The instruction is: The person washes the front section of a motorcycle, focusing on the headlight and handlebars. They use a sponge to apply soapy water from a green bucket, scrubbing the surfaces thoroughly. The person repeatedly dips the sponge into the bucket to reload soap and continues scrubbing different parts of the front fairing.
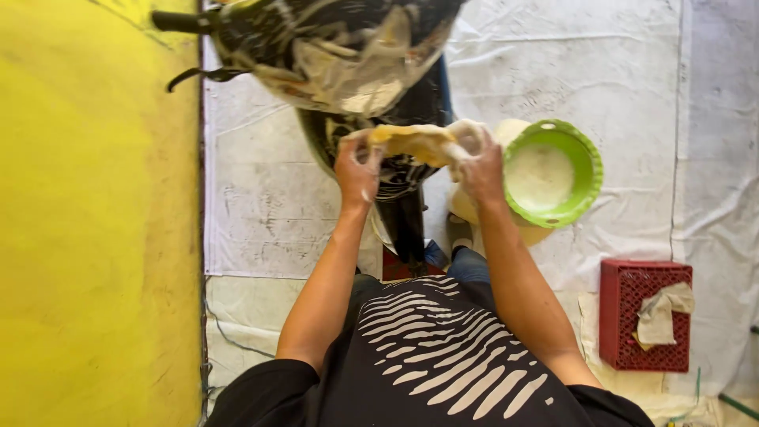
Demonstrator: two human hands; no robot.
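**Stretching a sheet of dough between two hands**

Above the white floor covering (261, 213), seen from overhead, a person in a black shirt with white stripes holds a piece of yellowish dough (413, 142) up in the air with both arms reaching forward.

At far left runs a broad yellow surface (95, 221); what it is I cannot tell. Next comes the left hand (357, 170), its fingers curled closed over the left edge of the dough, floury and pinching it from above. The dough spans the gap between the hands, thick and folded along its upper edge, hanging over a dark stand (403, 213) and just below a big dark object (340, 47) wrapped in plastic film at the top of the view. The right hand (478, 162) pinches the right end, fingers wrapped shut around a pale bunched portion.

Beside the right hand sits a green bowl (589, 170) with white flour or liquid in it, resting on a pale round shape. Further right, lower down, a red crate (624, 316) holds a crumpled cloth (662, 312).

For an even stretch, I judge both grips should stay on the thick rim, pulling apart gently and equally, shifting round the edge so no spot thins or tears.
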